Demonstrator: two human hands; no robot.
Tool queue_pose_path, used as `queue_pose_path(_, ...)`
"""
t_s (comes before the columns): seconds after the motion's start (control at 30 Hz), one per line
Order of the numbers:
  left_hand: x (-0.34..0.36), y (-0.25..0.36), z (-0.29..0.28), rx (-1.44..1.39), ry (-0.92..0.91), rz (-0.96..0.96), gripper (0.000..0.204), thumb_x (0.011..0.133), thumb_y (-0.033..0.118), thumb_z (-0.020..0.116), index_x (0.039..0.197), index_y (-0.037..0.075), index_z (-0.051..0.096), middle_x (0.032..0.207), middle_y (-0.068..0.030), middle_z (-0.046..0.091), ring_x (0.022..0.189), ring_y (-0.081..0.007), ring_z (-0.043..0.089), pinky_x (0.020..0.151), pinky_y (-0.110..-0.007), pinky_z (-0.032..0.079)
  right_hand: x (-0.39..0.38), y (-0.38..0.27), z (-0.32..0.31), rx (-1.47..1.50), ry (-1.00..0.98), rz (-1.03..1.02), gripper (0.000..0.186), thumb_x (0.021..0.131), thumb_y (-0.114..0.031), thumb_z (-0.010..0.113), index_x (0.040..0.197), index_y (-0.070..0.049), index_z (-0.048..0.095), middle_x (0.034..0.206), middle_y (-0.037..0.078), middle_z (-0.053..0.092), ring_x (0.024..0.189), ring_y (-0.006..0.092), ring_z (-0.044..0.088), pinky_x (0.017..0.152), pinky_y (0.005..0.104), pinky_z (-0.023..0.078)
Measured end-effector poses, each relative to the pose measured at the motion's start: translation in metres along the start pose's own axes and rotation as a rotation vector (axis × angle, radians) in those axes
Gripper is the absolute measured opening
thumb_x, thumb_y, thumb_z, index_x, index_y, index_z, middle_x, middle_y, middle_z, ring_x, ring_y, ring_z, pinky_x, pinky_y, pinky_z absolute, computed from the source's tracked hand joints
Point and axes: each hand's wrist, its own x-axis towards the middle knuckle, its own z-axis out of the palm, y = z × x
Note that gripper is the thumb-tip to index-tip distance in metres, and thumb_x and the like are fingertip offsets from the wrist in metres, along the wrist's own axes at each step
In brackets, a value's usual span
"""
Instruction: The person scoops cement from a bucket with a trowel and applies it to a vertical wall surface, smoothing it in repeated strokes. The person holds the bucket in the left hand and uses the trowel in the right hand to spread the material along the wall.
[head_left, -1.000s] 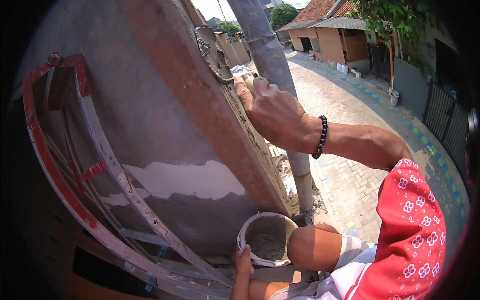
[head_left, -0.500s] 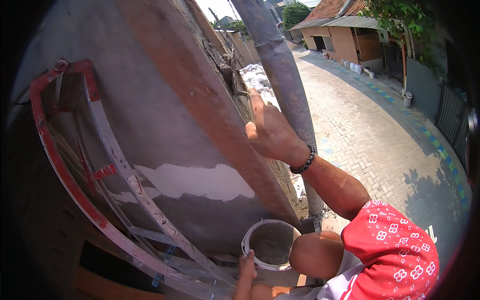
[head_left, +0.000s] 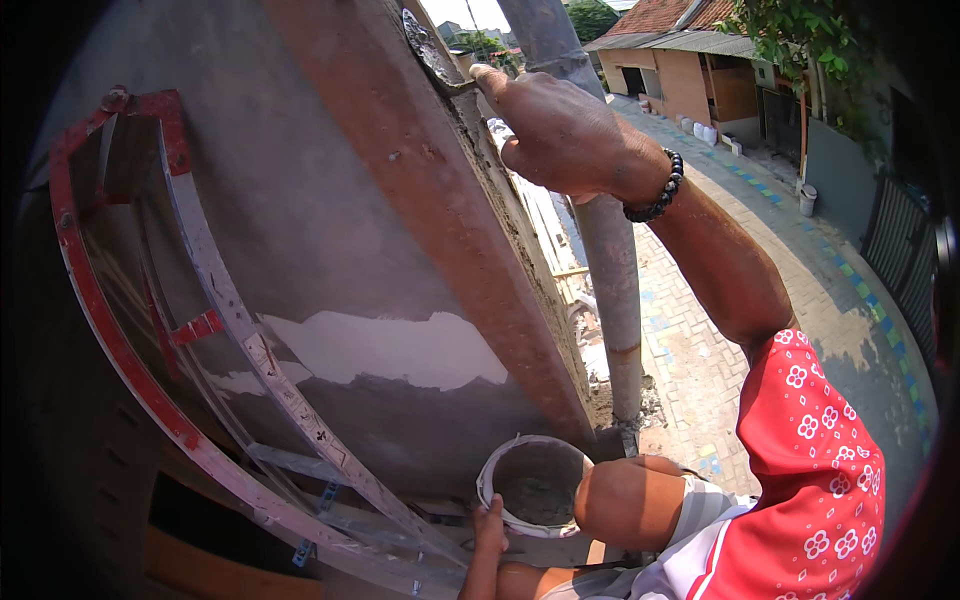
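My right hand (head_left: 575, 135) is raised and closed around the handle of a trowel. The trowel's metal blade (head_left: 424, 45) lies against the top of the rough, mortared wall edge (head_left: 520, 240), beside a reddish-brown band (head_left: 400, 160) on the wall. Its handle is mostly hidden by my fingers. Low in the view, my left hand (head_left: 490, 525) grips the rim of a white bucket (head_left: 486, 475). Wet grey mortar (head_left: 540, 498) sits inside the bucket, which stands next to my bent knee (head_left: 630, 500).
A red and white ladder (head_left: 215, 325) leans at the left by the grey wall (head_left: 300, 220). Just right of the wall edge rises a thick grey pole (head_left: 612, 290). A paved lane (head_left: 720, 330) lies below, with houses (head_left: 680, 80) beyond.
My right hand has moved up and away along the wall edge, and the trowel blade now shows more plainly. My left hand stays on the bucket.
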Motion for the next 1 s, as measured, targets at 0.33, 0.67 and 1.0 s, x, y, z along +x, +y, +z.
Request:
queue_pose_path(0.33,0.017,-0.001,0.003,0.036,0.042,-0.006,0.033,0.093,0.029,0.059,0.103,-0.002,0.058,0.077,-0.0091,0.061,0.052,-0.0204,0.058,0.035,-0.032,0.047,-0.073,-0.006,0.006,0.155,0.094,-0.098,0.068,0.072,0.001,0.057,0.136,0.006,0.033,0.096,0.03,0.054,0.08,0.045,0.06,0.068,0.0478,0.049)
queue_pose_path(0.67,-0.01,-0.001,-0.028,-0.007,0.09,0.041,0.033,0.095,0.029,0.055,0.104,-0.002,0.058,0.084,-0.0134,0.065,0.054,-0.02,0.063,0.036,-0.031,0.05,-0.069,0.018,0.085,0.307,0.176,0.093,0.07,0.072,0.002,0.051,0.139,0.005,0.03,0.096,0.028,0.056,0.088,0.0429,0.06,0.075,0.0494,0.049)
queue_pose_path(1.0,-0.02,0.001,-0.04,0.073,0.167,-0.064,0.036,0.094,0.034,0.058,0.105,0.001,0.051,0.081,-0.0107,0.057,0.049,-0.0165,0.052,0.029,-0.029,0.032,-0.057,0.017,0.1,0.287,-0.173,0.116,0.072,0.072,0.003,0.053,0.138,0.009,0.024,0.08,0.027,0.058,0.078,0.0444,0.059,0.069,0.0493,0.048)
